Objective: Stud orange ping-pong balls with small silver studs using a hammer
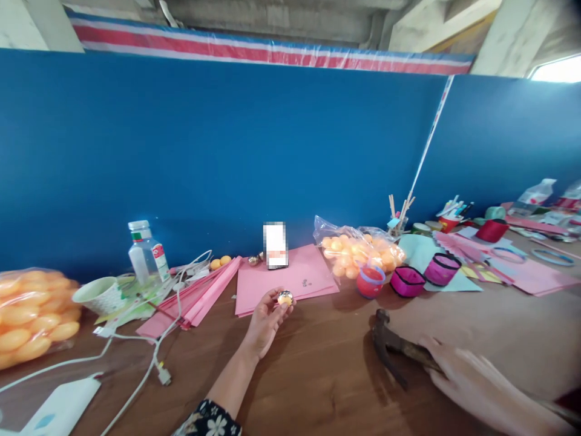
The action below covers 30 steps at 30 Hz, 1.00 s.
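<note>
Right, closest in, it's the right hand (454, 369) on the hammer (387, 339), blurred, but with fingers wrapped about the handle, the claw head out over the brown tabletop (327, 375). Just beyond, the left hand (265, 327) has the shiny round piece (285, 298) in a narrow pinch, thumb and fingertips on it, at the near edge of the pink paper (256, 287). So the step in hand looks like readying that piece: hammer and piece well apart, no blow landing. Next, I'd judge, the move calls for firm support under the piece and fingertips clear of the hammer; that slick curve could skid. Farther on, small dark bits (307, 283) lie on the paper, a bag of orange balls (349, 257) sits to its right, and behind everything rises the blue partition (272, 139).
</note>
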{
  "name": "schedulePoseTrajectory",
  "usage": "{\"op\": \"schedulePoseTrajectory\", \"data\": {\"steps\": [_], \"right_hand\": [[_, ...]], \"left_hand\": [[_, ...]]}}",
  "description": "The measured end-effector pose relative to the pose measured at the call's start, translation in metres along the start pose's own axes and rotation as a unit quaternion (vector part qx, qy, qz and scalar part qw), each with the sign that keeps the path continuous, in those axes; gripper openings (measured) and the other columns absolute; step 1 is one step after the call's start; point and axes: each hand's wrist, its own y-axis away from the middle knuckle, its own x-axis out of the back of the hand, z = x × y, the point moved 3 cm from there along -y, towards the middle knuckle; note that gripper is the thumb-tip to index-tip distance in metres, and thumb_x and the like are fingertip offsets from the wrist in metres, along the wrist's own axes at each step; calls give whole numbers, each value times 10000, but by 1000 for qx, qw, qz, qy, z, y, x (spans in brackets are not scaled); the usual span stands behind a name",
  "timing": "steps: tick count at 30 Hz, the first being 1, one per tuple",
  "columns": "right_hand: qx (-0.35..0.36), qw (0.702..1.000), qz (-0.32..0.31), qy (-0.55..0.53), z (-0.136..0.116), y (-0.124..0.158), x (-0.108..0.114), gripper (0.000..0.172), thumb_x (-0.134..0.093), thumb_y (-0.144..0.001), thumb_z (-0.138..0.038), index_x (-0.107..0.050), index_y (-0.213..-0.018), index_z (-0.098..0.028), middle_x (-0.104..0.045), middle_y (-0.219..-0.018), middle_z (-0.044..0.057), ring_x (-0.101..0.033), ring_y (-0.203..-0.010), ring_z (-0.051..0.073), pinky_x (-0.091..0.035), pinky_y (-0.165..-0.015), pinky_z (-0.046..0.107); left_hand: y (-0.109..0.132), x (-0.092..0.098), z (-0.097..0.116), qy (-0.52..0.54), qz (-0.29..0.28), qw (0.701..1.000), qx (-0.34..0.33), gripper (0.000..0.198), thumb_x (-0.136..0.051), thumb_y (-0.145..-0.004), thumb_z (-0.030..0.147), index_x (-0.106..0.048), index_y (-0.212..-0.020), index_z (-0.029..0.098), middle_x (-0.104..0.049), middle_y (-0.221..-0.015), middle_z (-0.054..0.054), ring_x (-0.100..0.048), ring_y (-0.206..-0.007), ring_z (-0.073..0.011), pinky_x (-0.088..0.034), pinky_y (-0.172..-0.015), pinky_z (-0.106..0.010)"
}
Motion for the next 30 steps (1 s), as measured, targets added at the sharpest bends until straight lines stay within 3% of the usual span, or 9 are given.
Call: {"op": "schedulePoseTrajectory", "data": {"steps": [2, 5, 7, 9, 11, 17, 20, 25, 30], "right_hand": [[-13, 993, -63, -100, -22, 5, 6, 233, -482, -714, -244, -578, -925, -217, -650, -817, 64, -614, -706, 220, -457, -647, 293], [-59, 955, -113, -267, -63, 8, 23, 197, -441, -789, -333, -541, -904, -209, -606, -735, 44, -571, -656, 182, -448, -632, 270], [-83, 899, -165, -397, -93, 9, 34, 269, -363, -846, -402, -501, -948, -195, -541, -655, 7, -522, -574, 141, -448, -583, 248], [-79, 825, -198, -524, -121, 8, 43, 317, -305, -874, -425, -421, -1052, -190, -499, -708, -9, -466, -514, 96, -439, -524, 228], [-56, 783, -207, -584, -143, 6, 49, 340, -317, -877, -436, -360, -1113, -194, -462, -718, -20, -408, -477, 69, -407, -465, 202], [-9, 803, -134, -581, -172, -7, 39, 268, -332, -885, -419, -421, -968, -181, -402, -639, -43, -362, -473, 60, -363, -459, 188], [2, 811, -141, -568, -177, -13, 28, 262, -354, -873, -434, -420, -874, -180, -389, -617, -52, -346, -447, 52, -330, -413, 172], [4, 794, -138, -592, -178, -16, 21, 241, -321, -887, -424, -388, -887, -192, -372, -638, -57, -328, -435, 41, -313, -399, 158], [7, 800, -135, -585, -178, -18, 19, 235, -346, -882, -416, -392, -855, -187, -379, -627, -57, -321, -432, 41, -295, -387, 155]], "left_hand": [[0, -1, -1, 3, -4, 1000, 13, 368, -645, -704, 209, -531, -1054, 219, -629, -960, -34, -609, -891, -155, -459, -814, -287], [3, -3, -4, -3, -12, 999, 42, 402, -634, -714, 229, -520, -1100, 220, -624, -979, -53, -609, -887, -171, -480, -756, -283], [6, -7, -5, -6, -23, 998, 56, 436, -637, -711, 223, -512, -1129, 224, -625, -987, -58, -607, -882, -168, -480, -746, -277], [9, -10, -7, -4, -35, 997, 64, 460, -645, -703, 206, -512, -1143, 230, -623, -1011, -57, -601, -888, -160, -471, -771, -280], [11, -13, -7, -9, -39, 997, 65, 462, -662, -683, 184, -534, -1125, 223, -627, -1022, -55, -597, -882, -148, -458, -794, -275], [11, -13, -8, -79, -12, 996, 33, 464, -713, -608, 159, -588, -1053, 185, -661, -977, -65, -603, -820, -143, -452, -748, -247], [9, -11, -8, -96, -20, 995, 15, 454, -720, -594, 162, -596, -1031, 175, -664, -979, -70, -604, -833, -154, -451, -755, -256], [8, -12, -8, -122, -32, 992, -22, 422, -718, -587, 171, -607, -993, 166, -668, -954, -66, -607, -838, -169, -455, -759, -275], [7, -15, -8, -151, -29, 988, -27, 427, -721, -573, 150, -612, -986, 152, -676, -938, -72, -612, -839, -177, -459, -776, -288]]}}
